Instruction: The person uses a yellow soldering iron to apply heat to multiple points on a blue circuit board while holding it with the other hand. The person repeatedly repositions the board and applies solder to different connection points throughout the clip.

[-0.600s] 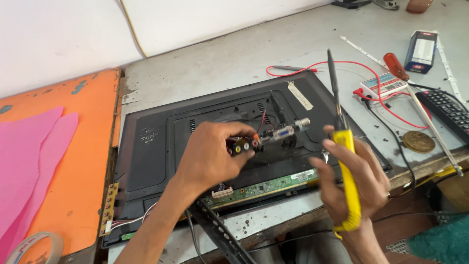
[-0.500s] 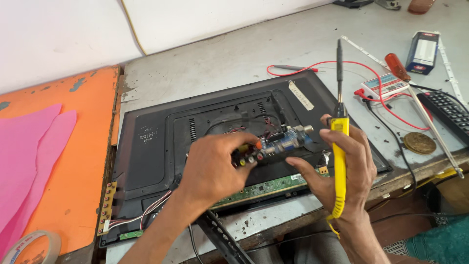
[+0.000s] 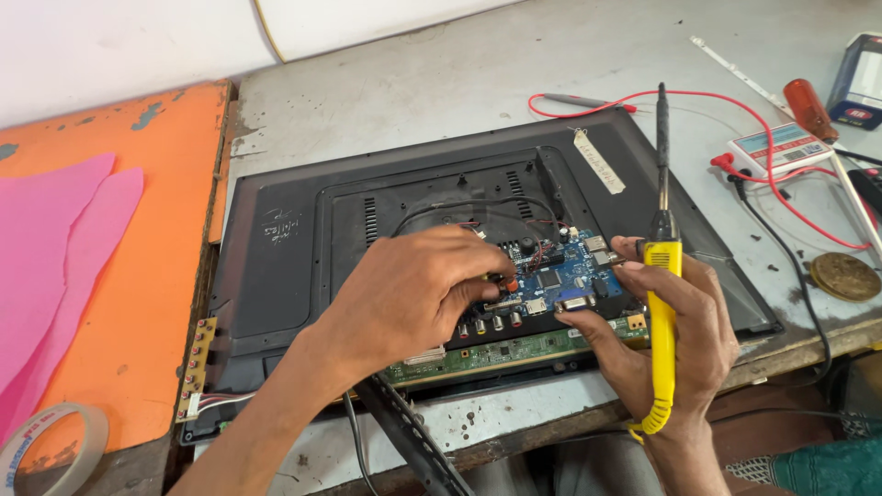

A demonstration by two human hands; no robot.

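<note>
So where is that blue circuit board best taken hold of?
By its bare side edges, from the near side, as both hands do now: the left hand at its left end, the right hand at its right. The blue circuit board lies flat on the black panel; its top is crowded with components.

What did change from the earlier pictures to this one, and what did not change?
The blue circuit board was turned from edge-on to lie flat, face up, over the black panel back. The left hand kept its grip; the right hand came onto the board's right edge, still holding the yellow soldering iron upright. The panel and bench items stayed put.
</note>
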